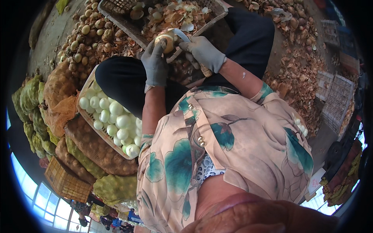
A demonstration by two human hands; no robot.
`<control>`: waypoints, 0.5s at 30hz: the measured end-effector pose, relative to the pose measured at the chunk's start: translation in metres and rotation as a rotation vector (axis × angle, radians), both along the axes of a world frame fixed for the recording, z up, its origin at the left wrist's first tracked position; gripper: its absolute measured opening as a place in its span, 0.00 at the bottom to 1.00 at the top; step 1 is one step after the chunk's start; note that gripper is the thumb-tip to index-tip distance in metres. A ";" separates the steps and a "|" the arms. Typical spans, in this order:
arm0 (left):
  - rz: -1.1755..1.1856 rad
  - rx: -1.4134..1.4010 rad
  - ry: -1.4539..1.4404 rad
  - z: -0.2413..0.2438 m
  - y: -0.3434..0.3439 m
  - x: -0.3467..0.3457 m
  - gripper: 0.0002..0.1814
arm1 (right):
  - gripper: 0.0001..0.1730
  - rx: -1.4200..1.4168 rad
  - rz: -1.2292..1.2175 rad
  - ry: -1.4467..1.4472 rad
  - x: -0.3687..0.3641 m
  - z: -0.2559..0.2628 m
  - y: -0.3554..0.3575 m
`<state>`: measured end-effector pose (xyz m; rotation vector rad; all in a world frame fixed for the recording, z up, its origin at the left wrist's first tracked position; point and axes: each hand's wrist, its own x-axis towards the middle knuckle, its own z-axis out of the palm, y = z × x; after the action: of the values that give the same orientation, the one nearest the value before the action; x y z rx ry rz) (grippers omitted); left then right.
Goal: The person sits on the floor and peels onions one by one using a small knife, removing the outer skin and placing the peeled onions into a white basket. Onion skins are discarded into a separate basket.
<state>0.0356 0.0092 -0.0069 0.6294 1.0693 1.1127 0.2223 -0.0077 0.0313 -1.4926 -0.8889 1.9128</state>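
My left hand, in a grey glove, holds a yellow-skinned onion up over the near edge of a plastic crate. In my gloved right hand is a curved-blade knife. Its wooden handle sticks out below my palm, and the blade reaches to the top of the onion. Onion skins and a few onion pieces fill much of the crate. Beside my left leg stands a basket full of peeled white onions.
Unpeeled onions lie heaped on the floor at the upper left. Full mesh sacks and a yellow crate stand at the left. Loose skins and grey crates are at the right. Other people appear in the background.
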 end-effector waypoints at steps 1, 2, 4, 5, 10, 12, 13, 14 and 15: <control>-0.017 -0.008 0.033 0.002 0.000 0.001 0.24 | 0.17 0.131 -0.009 -0.196 0.004 -0.017 0.004; -0.029 0.012 0.079 0.003 -0.002 0.003 0.24 | 0.18 0.261 -0.022 -0.394 0.009 -0.044 0.009; -0.042 0.053 0.177 0.007 -0.007 0.002 0.24 | 0.19 0.188 -0.033 -0.494 0.016 -0.041 0.015; -0.036 0.048 0.141 0.008 -0.006 0.002 0.24 | 0.20 0.183 -0.039 -0.378 0.022 -0.037 0.014; -0.153 0.023 0.026 0.009 -0.003 0.003 0.26 | 0.28 0.467 -0.056 -0.186 0.015 -0.036 0.015; -0.198 0.042 0.041 0.005 -0.003 0.004 0.28 | 0.33 0.555 -0.088 -0.177 0.010 -0.049 0.029; -0.192 0.045 0.063 0.005 -0.003 0.003 0.29 | 0.33 0.505 -0.066 -0.174 0.011 -0.046 0.029; -0.186 0.048 0.086 0.003 -0.004 0.002 0.29 | 0.34 0.455 -0.044 -0.171 0.014 -0.043 0.031; -0.178 0.051 0.103 0.001 -0.004 0.001 0.30 | 0.34 0.405 -0.019 -0.174 0.016 -0.031 0.032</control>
<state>0.0367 0.0053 -0.0058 0.8143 1.0533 0.9633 0.2382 0.0248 0.0004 -1.4219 -1.2494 1.4898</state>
